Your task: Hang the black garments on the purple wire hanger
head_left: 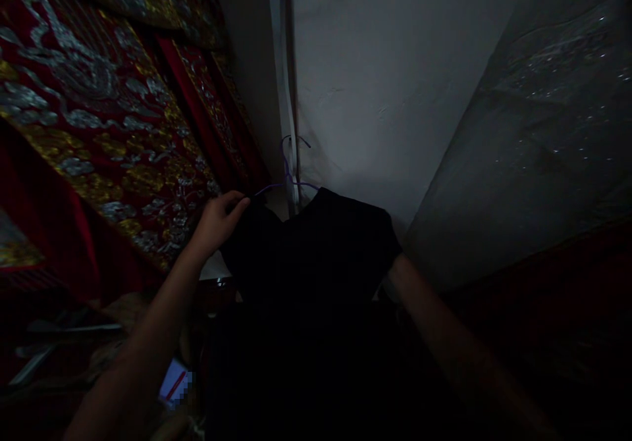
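A black short-sleeved shirt [316,250] hangs in front of me on a thin purple hanger [288,176], the hanger's hook showing above the collar beside a pale upright strip. My left hand [223,217] is closed at the shirt's left shoulder, thumb and fingers pinching the cloth near the hanger's arm. On the other side, my right forearm [419,296] reaches to the shirt's right sleeve. The right hand itself is hidden by the dark sleeve, so its fingers do not show. The lower part of the shirt merges into darkness.
Red cloth embroidered in gold and silver [99,99] hangs at the left. Behind the shirt stands a pale wall [385,66] with a narrow upright strip [282,52]. Shiny translucent sheeting [543,112] covers the right. A white-and-red item [174,382] lies low at the left.
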Demonstrator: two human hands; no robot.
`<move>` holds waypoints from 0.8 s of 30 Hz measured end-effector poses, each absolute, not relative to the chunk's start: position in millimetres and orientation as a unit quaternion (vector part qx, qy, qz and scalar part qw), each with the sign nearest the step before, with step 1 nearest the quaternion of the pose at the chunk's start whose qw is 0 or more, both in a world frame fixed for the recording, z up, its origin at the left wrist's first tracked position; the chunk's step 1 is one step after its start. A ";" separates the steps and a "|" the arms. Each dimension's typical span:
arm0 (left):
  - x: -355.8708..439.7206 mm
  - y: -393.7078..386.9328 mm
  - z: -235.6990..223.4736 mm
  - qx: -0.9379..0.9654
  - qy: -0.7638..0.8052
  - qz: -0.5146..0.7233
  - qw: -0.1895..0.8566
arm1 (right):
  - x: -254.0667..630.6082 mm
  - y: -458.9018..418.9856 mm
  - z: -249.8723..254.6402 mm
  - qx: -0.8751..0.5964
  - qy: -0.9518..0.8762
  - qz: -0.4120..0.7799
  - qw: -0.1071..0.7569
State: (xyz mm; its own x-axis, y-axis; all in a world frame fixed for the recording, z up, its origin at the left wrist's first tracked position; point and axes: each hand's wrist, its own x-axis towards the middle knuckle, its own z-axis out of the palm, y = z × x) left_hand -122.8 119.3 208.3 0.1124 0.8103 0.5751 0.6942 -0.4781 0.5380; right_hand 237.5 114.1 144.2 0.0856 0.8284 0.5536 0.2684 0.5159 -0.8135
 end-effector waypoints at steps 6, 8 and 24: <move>-115.3 112.9 210.9 0.727 0.530 0.436 0.011 | 258.3 97.6 182.5 -0.438 -0.567 0.356 0.599; -110.9 119.6 212.2 0.720 0.533 0.444 0.009 | 250.0 88.2 202.8 -0.432 -0.568 0.381 0.588; -33.7 60.6 222.3 0.641 0.217 0.500 0.540 | 152.4 64.2 127.6 -0.383 -0.828 0.022 0.409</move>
State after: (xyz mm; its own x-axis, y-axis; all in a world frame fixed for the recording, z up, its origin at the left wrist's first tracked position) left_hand -33.7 60.6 222.3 0.4063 0.8181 0.4070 -0.2621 -0.3224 0.9096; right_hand 152.4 64.2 127.6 -0.3714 0.6524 0.6607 0.6163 0.7054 -0.3501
